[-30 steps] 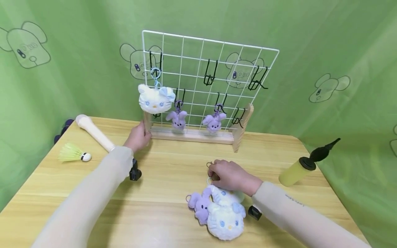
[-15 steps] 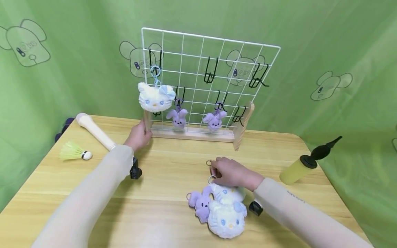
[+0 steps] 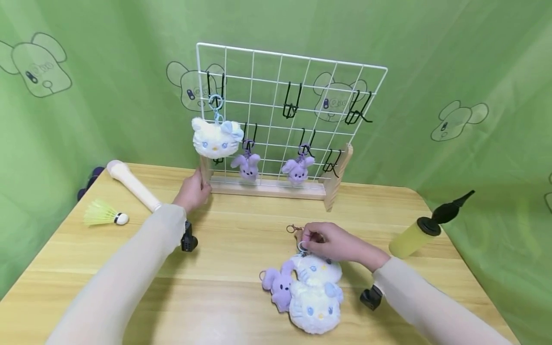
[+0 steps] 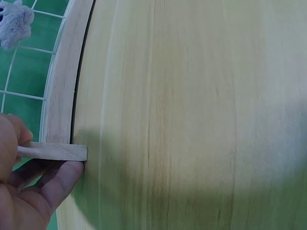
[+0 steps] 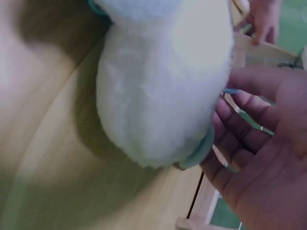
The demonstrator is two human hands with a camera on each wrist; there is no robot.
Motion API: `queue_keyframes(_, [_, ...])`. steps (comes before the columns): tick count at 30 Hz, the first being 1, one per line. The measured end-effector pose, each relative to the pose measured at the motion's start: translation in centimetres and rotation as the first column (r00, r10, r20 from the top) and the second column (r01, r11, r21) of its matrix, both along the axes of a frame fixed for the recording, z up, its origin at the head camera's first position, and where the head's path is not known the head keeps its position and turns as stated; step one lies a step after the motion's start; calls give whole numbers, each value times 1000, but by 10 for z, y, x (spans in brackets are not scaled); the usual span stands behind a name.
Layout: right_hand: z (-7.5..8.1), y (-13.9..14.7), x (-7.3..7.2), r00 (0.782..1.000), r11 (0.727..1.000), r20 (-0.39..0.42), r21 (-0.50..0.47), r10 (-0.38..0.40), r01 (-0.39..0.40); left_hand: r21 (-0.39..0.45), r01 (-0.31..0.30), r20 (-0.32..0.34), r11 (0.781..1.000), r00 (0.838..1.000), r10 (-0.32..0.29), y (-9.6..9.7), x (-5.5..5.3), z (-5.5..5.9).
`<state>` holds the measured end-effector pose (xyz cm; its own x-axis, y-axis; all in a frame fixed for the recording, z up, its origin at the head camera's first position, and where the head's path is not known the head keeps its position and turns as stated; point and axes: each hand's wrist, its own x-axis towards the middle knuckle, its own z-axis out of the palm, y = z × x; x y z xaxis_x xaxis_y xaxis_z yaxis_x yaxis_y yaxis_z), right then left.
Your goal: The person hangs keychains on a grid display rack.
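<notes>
My left hand [image 3: 192, 190] grips the left wooden foot of a white wire grid rack [image 3: 267, 192]; in the left wrist view, thumb and fingers lie on either side of that wooden foot [image 4: 57, 151]. At the table's middle right, my right hand [image 3: 329, 241] pinches the light blue ring [image 3: 303, 246] of a white plush cat keychain [image 3: 316, 268]. This plush fills much of the right wrist view as a white furry body [image 5: 158, 96]. A second white cat plush [image 3: 315, 311] and a purple bunny keychain [image 3: 280, 287] lie against it.
A white cat plush [image 3: 217, 139] and two purple bunnies, one left [image 3: 248, 166] and one right [image 3: 297, 170], hang from black hooks on the grid. A brown keychain [image 3: 297, 232] lies partly behind my right hand. Around stand a shuttlecock [image 3: 103, 214], a white stick [image 3: 133, 184] and a yellow bottle [image 3: 411, 237].
My right hand has shifted slightly right, and the ring of the white cat plush now stands raised between its fingertips. The left hand has stayed on the rack's foot.
</notes>
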<state>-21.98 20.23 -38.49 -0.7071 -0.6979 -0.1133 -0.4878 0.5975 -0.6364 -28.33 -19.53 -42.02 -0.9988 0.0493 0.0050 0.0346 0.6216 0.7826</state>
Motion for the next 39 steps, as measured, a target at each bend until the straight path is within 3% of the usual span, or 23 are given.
queue_keyframes(4, [1,11,1,989,988,136,-136,-51,69,-3,10,-9,1000,1000,-10,3,0,4])
queue_keyframes(7, [0,15,0,970,970,238,-217,-53,106,-10,9,-4,1000,1000,-9,4,2,4])
queue_keyframes(16, [1,19,-2,944,917,298,-321,-139,236,-39,8,-12,999,1000,-8,3,4,3])
queue_keyframes(19, [4,20,-1,952,901,268,-359,-150,243,-34,6,-6,999,1000,-7,4,3,3])
queue_keyframes(23, [9,17,-1,976,887,175,-418,-132,195,-28,4,-13,1000,1000,-4,3,3,3])
queue_keyframes(28, [21,5,-4,986,863,61,-477,-154,165,-29,4,-10,1000,1000,-4,1,5,2])
queue_keyframes(35, [56,-17,-10,975,792,-57,-594,-217,142,-31,9,-17,999,1000,-10,1,2,0])
queue_keyframes(39, [80,-31,-18,944,751,-159,-649,-288,120,-42,10,-16,999,1000,-10,3,2,3])
